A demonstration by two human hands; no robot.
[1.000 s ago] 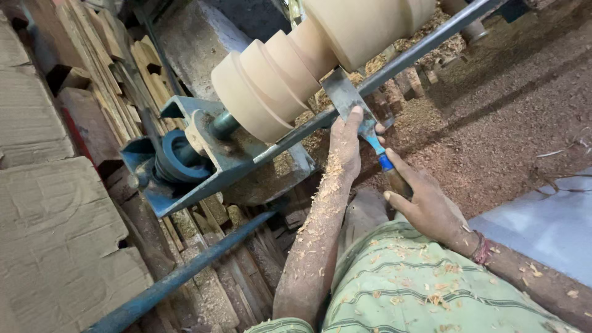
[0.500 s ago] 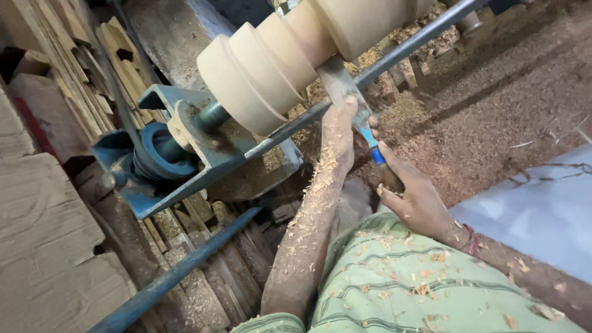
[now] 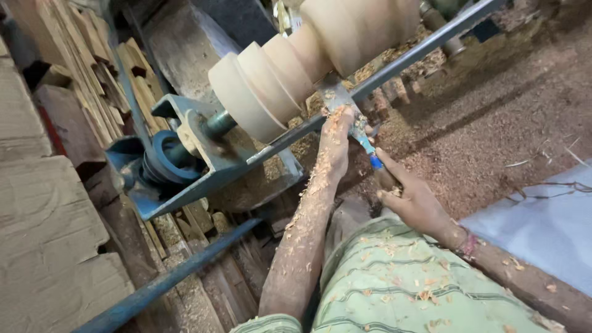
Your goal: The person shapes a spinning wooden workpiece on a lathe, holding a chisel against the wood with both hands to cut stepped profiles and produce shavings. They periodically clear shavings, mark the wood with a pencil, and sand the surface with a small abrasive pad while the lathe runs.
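Note:
A pale wooden workpiece [image 3: 296,61] with several stepped rings is mounted on a lathe, upper middle. My left hand [image 3: 336,139], coated in wood shavings, presses the blade of a chisel [image 3: 345,108] onto the long metal tool rest bar [image 3: 401,61] under the workpiece. My right hand [image 3: 410,197] grips the chisel's handle lower down, just below its blue collar [image 3: 375,161]. The blade's tip meets the underside of the wood. The handle's end is hidden inside my right hand.
The blue metal lathe frame [image 3: 185,179] with a pulley and belt [image 3: 163,163] sits to the left. Stacked wooden planks [image 3: 80,68] fill the left side. Sawdust covers the ground [image 3: 493,123] at right. A blue-grey sheet [image 3: 542,228] lies lower right.
The view has shifted, so the lathe and workpiece sit slightly further left and higher. Both hands keep the same grip on the chisel against the tool rest.

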